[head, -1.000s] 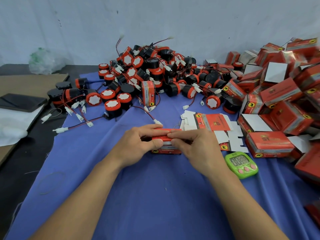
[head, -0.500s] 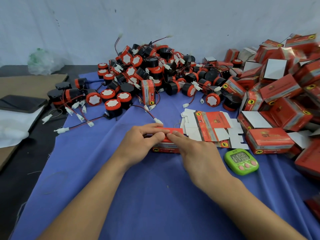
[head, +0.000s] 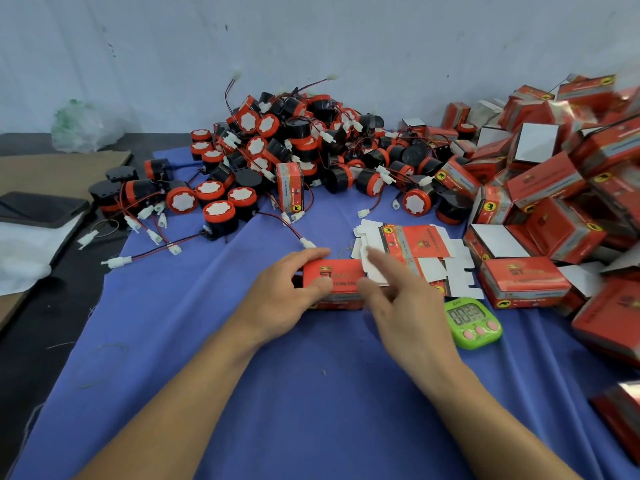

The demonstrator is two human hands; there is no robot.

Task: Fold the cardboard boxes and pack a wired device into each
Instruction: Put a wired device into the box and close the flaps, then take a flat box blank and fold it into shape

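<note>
My left hand [head: 287, 292] grips a closed red cardboard box [head: 341, 277] on the blue cloth [head: 277, 393], thumb on its front face and fingers over its top. My right hand [head: 394, 296] hovers just right of the box with fingers spread and relaxed, holding nothing. Flat unfolded red-and-white box blanks [head: 412, 244] lie just behind my right hand. A heap of black-and-red round wired devices [head: 294, 157] with white connectors fills the back centre.
A pile of packed red boxes [head: 561, 195] covers the right side. A green digital timer [head: 472, 322] sits right of my right hand. One box stands upright [head: 290, 187] by the devices. At the left lie brown cardboard [head: 45, 168], a dark phone [head: 38, 207] and a plastic bag [head: 83, 126].
My right hand has let go of the box and lifted away to the right with fingers spread. My left hand keeps hold of the box, now closed.
</note>
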